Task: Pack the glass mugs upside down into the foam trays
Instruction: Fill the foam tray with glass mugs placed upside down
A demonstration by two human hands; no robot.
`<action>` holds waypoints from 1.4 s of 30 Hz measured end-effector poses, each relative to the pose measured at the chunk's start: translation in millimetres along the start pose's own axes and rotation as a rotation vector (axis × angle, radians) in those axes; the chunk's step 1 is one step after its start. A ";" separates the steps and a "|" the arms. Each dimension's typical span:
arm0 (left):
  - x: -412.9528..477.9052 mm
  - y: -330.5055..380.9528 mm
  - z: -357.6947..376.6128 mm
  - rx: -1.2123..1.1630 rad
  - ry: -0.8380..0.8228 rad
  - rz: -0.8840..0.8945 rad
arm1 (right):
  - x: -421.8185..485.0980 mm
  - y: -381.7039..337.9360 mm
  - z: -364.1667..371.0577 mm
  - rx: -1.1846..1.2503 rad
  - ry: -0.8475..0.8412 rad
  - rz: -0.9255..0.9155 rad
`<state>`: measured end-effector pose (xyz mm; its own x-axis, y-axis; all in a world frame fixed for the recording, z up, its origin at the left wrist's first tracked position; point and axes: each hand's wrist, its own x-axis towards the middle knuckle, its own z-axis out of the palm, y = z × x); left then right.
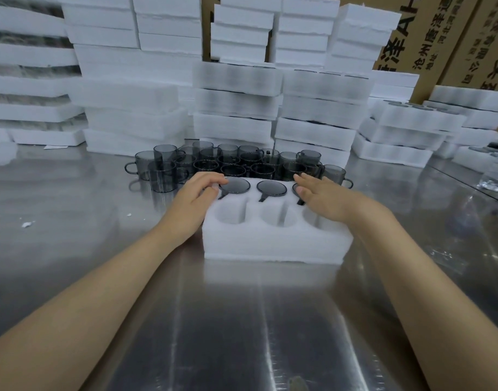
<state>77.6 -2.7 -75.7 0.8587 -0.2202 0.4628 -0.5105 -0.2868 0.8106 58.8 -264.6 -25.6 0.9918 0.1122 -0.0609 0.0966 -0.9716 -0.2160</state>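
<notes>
A white foam tray (273,244) lies on the steel table in front of me. Its far row holds three smoky glass mugs upside down: the left mug (236,185), the middle mug (271,188) and a right mug mostly hidden under my right hand. The near row's three pockets (276,217) hold nothing. My left hand (198,197) rests on the tray's left end, fingertips touching the left mug's base. My right hand (322,197) lies over the right mug with relaxed fingers. Several loose upright mugs (230,162) stand just behind the tray.
Stacks of white foam trays (236,108) wall off the back of the table, with more at the far left and right (405,128). Cardboard boxes (439,38) stand behind at the right. A clear plastic bottle (496,176) sits at the right edge.
</notes>
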 end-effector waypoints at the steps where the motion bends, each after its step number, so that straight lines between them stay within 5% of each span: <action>1: 0.2 -0.4 0.0 -0.005 -0.001 -0.002 | 0.8 1.3 0.3 -0.003 0.008 -0.004; 9: -0.9 1.1 -0.2 -0.016 0.000 0.000 | -5.3 11.8 5.9 0.275 0.141 0.003; 11: -1.7 1.7 -0.1 0.003 0.000 0.005 | -7.9 14.2 8.5 0.499 0.209 -0.020; 14: -2.0 2.0 -0.9 0.023 -0.010 0.005 | -10.6 20.4 15.3 0.865 0.580 -0.015; 18: -2.7 2.4 -1.1 0.022 -0.009 0.002 | -5.3 36.7 23.7 0.623 0.940 0.040; 23: -1.7 2.1 -0.8 0.023 -0.009 0.004 | 16.1 58.8 37.8 0.243 0.874 0.164; 27: -2.5 2.3 -0.3 0.022 -0.008 0.005 | 30.0 61.0 43.6 0.006 0.636 0.305; 31: -2.5 2.4 -0.7 0.029 -0.004 0.001 | 30.8 62.2 41.1 0.061 0.525 0.350; 42: -1.0 1.8 0.4 0.020 0.005 0.002 | 19.9 57.1 35.3 0.294 0.683 0.179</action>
<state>75.8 -3.4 -74.8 0.8576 -0.2167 0.4665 -0.5134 -0.3050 0.8021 81.1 -310.5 -73.5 0.8305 -0.2890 0.4762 -0.0021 -0.8565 -0.5162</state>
